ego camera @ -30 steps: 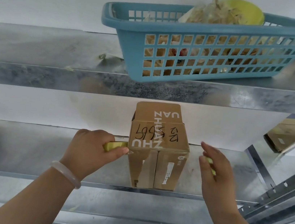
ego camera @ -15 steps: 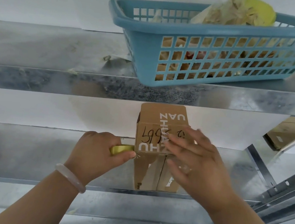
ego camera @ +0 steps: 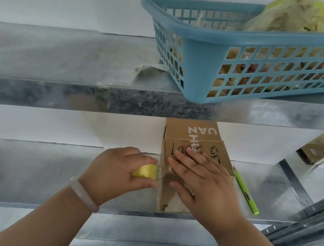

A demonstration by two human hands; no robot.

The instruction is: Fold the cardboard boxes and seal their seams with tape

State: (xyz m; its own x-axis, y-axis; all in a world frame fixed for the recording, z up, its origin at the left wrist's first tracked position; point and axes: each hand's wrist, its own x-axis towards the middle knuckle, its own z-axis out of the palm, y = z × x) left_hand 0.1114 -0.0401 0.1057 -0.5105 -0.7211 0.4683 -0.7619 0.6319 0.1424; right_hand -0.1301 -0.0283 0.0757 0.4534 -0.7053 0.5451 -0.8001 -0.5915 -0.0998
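Cardboard box (ego camera: 192, 146), upright on the metal shelf (ego camera: 36, 165): seam being taped.
Left hand (ego camera: 115, 171) curls round a yellow tape roll (ego camera: 146, 171) held against the box's left edge. Right hand (ego camera: 205, 183) lies flat, fingers straight, pressing the top and front face. Best practice, as judged: bear down firmly so the flaps lie shut and the box cannot slide. Draw the tape taut along the seam, then smooth it. Green marker (ego camera: 247, 194) lies just beside the box.

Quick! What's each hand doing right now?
Left hand: closed around the yellow tape roll, held against the cardboard box.
Right hand: open, fingers flat, pressing on top of the box.
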